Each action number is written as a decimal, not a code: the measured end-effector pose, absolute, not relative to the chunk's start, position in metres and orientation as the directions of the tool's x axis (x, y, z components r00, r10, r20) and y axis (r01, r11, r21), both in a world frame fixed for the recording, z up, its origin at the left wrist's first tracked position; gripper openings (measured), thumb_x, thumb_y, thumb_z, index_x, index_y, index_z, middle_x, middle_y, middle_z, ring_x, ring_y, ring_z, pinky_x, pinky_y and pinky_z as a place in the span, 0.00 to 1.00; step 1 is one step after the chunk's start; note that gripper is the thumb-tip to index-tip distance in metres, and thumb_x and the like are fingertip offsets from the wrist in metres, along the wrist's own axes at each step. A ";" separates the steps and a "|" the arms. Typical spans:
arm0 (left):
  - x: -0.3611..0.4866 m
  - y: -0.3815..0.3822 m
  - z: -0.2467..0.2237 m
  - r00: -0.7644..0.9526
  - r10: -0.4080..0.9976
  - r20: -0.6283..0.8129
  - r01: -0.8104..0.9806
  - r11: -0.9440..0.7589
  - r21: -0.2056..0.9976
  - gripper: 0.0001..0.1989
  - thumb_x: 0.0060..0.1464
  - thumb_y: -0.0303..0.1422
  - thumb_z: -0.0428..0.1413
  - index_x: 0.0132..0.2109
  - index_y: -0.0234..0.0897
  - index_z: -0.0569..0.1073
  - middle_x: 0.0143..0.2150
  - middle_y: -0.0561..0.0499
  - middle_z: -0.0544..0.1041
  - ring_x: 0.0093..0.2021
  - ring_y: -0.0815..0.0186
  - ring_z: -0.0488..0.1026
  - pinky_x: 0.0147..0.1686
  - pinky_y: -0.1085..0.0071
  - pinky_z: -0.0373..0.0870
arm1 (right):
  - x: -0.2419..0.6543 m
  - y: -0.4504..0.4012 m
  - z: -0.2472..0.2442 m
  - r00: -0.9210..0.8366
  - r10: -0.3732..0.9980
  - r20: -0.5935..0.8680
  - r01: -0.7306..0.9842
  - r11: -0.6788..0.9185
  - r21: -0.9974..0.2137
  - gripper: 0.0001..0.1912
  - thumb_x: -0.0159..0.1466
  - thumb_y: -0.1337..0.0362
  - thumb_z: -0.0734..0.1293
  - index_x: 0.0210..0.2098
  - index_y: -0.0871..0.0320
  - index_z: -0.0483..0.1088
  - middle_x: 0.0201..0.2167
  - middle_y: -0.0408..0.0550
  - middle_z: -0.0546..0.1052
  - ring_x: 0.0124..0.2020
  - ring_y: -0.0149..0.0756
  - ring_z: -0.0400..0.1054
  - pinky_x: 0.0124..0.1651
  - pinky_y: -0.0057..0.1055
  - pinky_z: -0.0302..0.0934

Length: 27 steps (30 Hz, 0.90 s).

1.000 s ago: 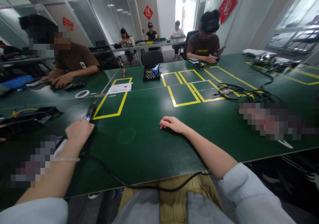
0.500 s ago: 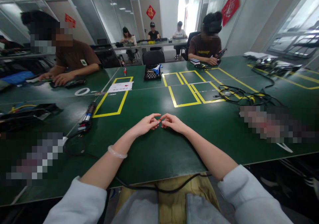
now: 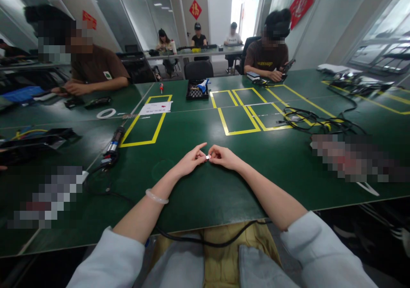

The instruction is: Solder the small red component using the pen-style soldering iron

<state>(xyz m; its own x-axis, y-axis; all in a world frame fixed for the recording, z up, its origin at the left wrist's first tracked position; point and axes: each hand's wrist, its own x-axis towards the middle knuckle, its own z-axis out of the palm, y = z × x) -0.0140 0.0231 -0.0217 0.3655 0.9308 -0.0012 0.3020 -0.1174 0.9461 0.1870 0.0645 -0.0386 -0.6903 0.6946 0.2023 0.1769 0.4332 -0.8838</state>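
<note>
A small white piece with red marks [image 3: 208,157] is pinched between my two hands, above the near middle of the green table [image 3: 179,202]. It is too small to tell its kind. My left hand [image 3: 191,160] grips its left side with thumb and fingers, the index finger stretched out past it. From the other side, my right hand [image 3: 224,158] holds it with thumb and bent fingertips. My fingertips partly cover the piece.
Yellow tape frames [image 3: 239,132] mark the table beyond my hands, with a paper sheet [image 3: 156,108] at left. An electric screwdriver [image 3: 114,143] lies left. Black cables [image 3: 307,119] coil at right. A black tray [image 3: 196,92] stands farther back. Co-workers sit across the table.
The small piece now shows a white face where orange-red showed before. My right fingers have closed in on it. The view has shifted slightly.
</note>
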 end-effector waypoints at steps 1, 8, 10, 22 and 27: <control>-0.015 0.023 -0.022 0.349 0.937 -0.009 0.294 -0.101 0.950 0.34 0.55 0.37 0.55 0.66 0.35 0.54 0.36 0.50 0.72 0.32 0.69 0.67 0.32 0.73 0.63 | 0.187 0.065 -0.039 -0.687 0.697 0.205 0.171 0.430 -0.887 0.10 0.59 0.63 0.67 0.38 0.59 0.66 0.26 0.40 0.72 0.25 0.27 0.63 0.31 0.24 0.57; -0.020 0.023 -0.025 0.299 0.954 -0.020 0.305 -0.076 0.949 0.23 0.53 0.39 0.57 0.53 0.33 0.66 0.36 0.49 0.73 0.32 0.69 0.69 0.30 0.73 0.64 | 0.182 0.065 -0.042 -0.666 0.711 0.228 0.143 0.421 -0.895 0.09 0.59 0.64 0.67 0.38 0.59 0.65 0.27 0.41 0.71 0.26 0.27 0.63 0.32 0.25 0.58; -0.021 0.022 -0.025 0.299 0.954 -0.015 0.315 -0.083 0.945 0.20 0.52 0.39 0.58 0.48 0.32 0.68 0.38 0.48 0.73 0.32 0.69 0.69 0.31 0.73 0.64 | 0.180 0.065 -0.043 -0.656 0.721 0.224 0.161 0.423 -0.892 0.10 0.59 0.64 0.67 0.39 0.59 0.65 0.28 0.41 0.72 0.26 0.27 0.63 0.32 0.25 0.59; -0.025 0.021 -0.025 0.311 0.951 0.000 0.290 -0.095 0.952 0.15 0.52 0.37 0.57 0.44 0.32 0.70 0.39 0.47 0.74 0.33 0.70 0.69 0.33 0.72 0.66 | 0.176 0.065 -0.044 -0.640 0.748 0.174 0.119 0.320 -0.940 0.15 0.57 0.61 0.68 0.42 0.60 0.65 0.27 0.41 0.73 0.25 0.27 0.64 0.29 0.24 0.58; -0.024 0.021 -0.025 0.314 0.949 0.036 0.302 -0.135 0.944 0.13 0.52 0.35 0.57 0.43 0.33 0.69 0.37 0.49 0.73 0.32 0.70 0.69 0.33 0.73 0.65 | 0.176 0.066 -0.044 -0.633 0.758 0.157 0.094 0.277 -0.956 0.13 0.60 0.58 0.66 0.41 0.60 0.66 0.27 0.43 0.74 0.27 0.29 0.67 0.32 0.26 0.61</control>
